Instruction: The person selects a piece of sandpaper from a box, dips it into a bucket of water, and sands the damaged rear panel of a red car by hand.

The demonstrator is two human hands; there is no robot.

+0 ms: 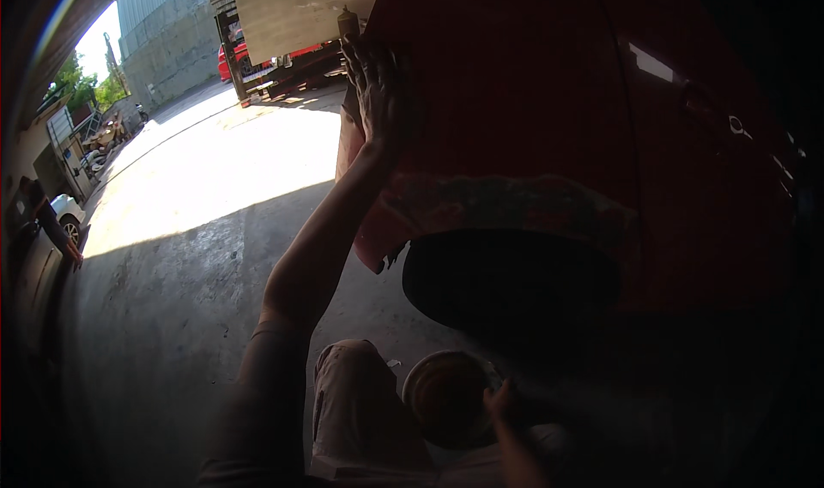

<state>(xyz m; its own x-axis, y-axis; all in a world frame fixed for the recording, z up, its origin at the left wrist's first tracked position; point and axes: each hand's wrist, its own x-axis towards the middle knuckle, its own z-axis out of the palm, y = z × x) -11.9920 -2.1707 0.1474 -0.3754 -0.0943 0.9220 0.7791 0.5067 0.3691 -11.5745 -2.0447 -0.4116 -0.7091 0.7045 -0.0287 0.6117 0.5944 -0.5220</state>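
Observation:
A dark red car body (515,102) fills the right side, mostly in deep shadow. My left hand (378,97) lies flat on its panel near the left edge, fingers stretched upward. Lower down, a rough, dull patch (515,203) runs along the wheel arch above a black tyre (506,273). Between my legs and the car stands a round bucket (418,369) with something brownish inside. My right hand (500,400) is closed at the bucket's right rim and seems to grip it; shadow hides much of its fingers.
Past my left fingertips stands a small yellowish bottle (348,22). My bent knee (348,359) is close left of the bucket. Beyond the sunlit concrete floor (197,170) are a metal rack (236,54), a red vehicle (225,66) and a white car (69,213) at far left.

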